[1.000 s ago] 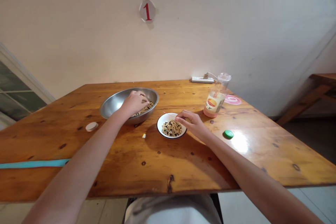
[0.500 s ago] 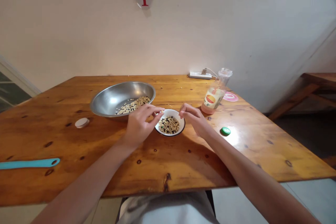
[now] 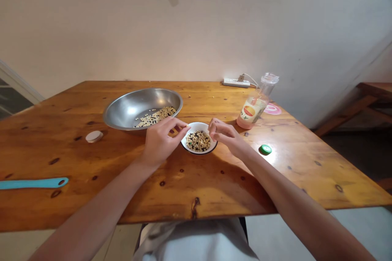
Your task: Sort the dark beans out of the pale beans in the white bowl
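Note:
A small white bowl with a dark rim [image 3: 199,125] holds cream and black beads [image 3: 197,141]. My left hand [image 3: 163,135] is at the bowl's left edge, thumb and forefinger pinched on a tiny pale bead [image 3: 187,125]. Over the right rim, my right hand [image 3: 226,134] is closed, its fingertips brought together; whatever lies between them is too small to make out. Behind my left hand stands a wide steel basin [image 3: 128,108] with more of the same beads [image 3: 157,116] gathered at its right side.
A clear bottle with a fruit label [image 3: 251,108] stands right of the bowl, near a green cap [image 3: 265,149] and a pink disc [image 3: 272,109]. A power strip [image 3: 235,82] lies by the wall. At left are a pale round lid [image 3: 94,136] and a turquoise handle [image 3: 33,183].
The whole view has shifted slightly, with the table higher in the picture. My left hand has drawn a little left from the bowl; my right hand stays by its right rim.

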Available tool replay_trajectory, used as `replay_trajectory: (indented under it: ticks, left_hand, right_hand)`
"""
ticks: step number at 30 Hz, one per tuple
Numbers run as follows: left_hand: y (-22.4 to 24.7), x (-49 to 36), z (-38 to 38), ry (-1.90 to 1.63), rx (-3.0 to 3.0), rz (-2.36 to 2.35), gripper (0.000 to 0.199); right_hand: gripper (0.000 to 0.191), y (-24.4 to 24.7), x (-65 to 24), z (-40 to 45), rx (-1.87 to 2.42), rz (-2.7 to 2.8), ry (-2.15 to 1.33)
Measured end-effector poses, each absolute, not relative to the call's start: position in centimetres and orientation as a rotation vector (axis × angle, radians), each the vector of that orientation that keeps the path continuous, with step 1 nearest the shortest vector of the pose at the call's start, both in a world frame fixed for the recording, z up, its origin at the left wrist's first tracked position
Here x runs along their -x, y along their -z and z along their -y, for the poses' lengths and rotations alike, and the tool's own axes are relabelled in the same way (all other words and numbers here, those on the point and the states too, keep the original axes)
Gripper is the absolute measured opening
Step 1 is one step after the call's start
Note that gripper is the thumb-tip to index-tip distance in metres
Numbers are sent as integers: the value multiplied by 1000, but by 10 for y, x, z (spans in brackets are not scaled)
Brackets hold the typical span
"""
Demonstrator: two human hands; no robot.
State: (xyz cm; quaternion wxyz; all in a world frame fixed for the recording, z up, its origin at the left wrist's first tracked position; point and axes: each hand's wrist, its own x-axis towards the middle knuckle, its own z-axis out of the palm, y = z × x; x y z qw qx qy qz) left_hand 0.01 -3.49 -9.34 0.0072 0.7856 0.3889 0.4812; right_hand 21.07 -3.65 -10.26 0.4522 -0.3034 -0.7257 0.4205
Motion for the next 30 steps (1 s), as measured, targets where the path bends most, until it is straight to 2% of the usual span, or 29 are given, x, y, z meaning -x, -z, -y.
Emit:
replay_trajectory:
  ticks: [18,26,30]
  left_hand:
    - [93,0,35,-1433,-2559,-1200,13]
    - [100,-2,32,-1263,-2584,-1280,12]
    - [92,8,29,-1382,-2647,-1302,11]
  right_hand:
    - [21,102,-210,37,783,1869,-965]
    - [20,107,-212,32,805,1719,-963]
    - [17,109,-212,30,835,1649,-969]
